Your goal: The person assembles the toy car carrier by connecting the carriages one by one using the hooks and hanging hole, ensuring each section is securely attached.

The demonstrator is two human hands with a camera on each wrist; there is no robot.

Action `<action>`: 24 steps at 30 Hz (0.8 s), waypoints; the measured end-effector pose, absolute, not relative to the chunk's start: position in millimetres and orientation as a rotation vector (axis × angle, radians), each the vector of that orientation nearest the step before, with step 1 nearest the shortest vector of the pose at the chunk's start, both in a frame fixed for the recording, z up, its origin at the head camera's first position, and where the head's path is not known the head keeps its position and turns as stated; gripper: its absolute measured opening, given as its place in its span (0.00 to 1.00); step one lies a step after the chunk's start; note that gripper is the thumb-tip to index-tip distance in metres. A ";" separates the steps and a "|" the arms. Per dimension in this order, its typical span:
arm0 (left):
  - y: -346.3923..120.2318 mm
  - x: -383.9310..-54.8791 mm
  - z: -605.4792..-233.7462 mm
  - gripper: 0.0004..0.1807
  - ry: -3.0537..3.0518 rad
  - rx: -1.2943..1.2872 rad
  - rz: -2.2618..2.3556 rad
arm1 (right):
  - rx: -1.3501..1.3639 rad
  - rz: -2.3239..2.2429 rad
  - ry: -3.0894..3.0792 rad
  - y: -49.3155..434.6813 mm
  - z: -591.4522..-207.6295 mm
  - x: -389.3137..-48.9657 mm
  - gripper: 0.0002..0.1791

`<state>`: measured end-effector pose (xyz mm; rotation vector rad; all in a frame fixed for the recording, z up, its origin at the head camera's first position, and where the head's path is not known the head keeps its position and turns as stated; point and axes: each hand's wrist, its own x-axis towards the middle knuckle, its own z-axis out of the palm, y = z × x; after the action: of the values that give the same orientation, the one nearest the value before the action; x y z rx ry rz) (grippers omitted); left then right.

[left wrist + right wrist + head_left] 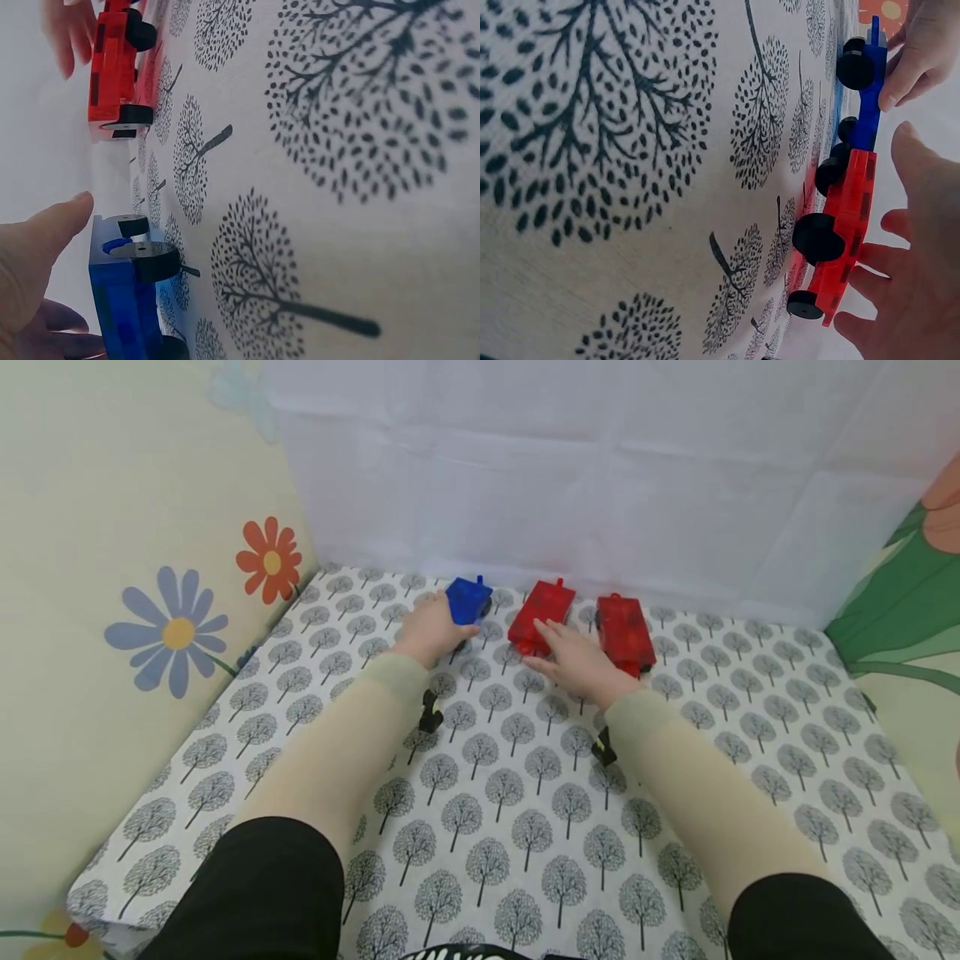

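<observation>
Your left hand (pixel 430 628), thumb and fingers apart, was at the blue black-wheeled toy car (pixel 468 602), and your right hand (pixel 576 660), fingers spread, at the middle red toy car (pixel 543 608) on the tree-patterned table (pixel 525 768).

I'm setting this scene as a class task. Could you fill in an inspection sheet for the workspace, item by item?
Surface: white covering printed with dark trees.
Job's things: blue toy vehicle at left, middle red toy vehicle, right-hand red toy vehicle; all toward the back.
Clutter: black-and-white patterned item at the head view's bottom edge, too cropped to identify.
Grips: bare hands; left grip at the blue toy vehicle, right grip spread at the middle red toy vehicle.
Cables: nothing seen.
Surroundings: white backdrop behind; flower-patterned wall at left.
</observation>
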<state>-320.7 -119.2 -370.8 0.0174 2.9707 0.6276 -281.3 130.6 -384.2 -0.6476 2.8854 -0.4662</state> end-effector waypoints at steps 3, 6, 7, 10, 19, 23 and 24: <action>-116.9 -325.1 -372.0 0.55 2.977 -0.017 0.636 | -0.639 -0.437 2.875 129.7 -385.7 -282.7 0.43; -116.1 -328.1 -372.9 0.54 2.988 -0.035 0.657 | -0.643 -0.412 2.875 127.6 -385.8 -283.5 0.40; -116.3 -328.6 -373.4 0.55 2.988 -0.044 0.669 | -0.644 -0.401 2.876 126.8 -385.8 -283.8 0.38; -117.5 -330.0 -376.3 0.53 2.995 -0.057 0.706 | -0.643 -0.383 2.886 124.9 -385.3 -284.1 0.33; -117.8 -334.7 -380.4 0.56 3.033 -0.068 0.675 | -0.640 -0.390 2.958 123.1 -381.3 -289.8 0.28; -118.2 -333.9 -378.5 0.56 3.030 -0.051 0.658 | -0.667 -0.360 2.973 121.7 -378.2 -290.2 0.26; -118.6 -333.3 -378.0 0.56 3.024 -0.052 0.662 | -0.673 -0.349 2.973 121.3 -377.7 -289.9 0.26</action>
<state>-333.3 -118.6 -378.0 -0.0521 3.0244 0.6618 -289.9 121.3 -377.7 -0.6728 2.9727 -0.3488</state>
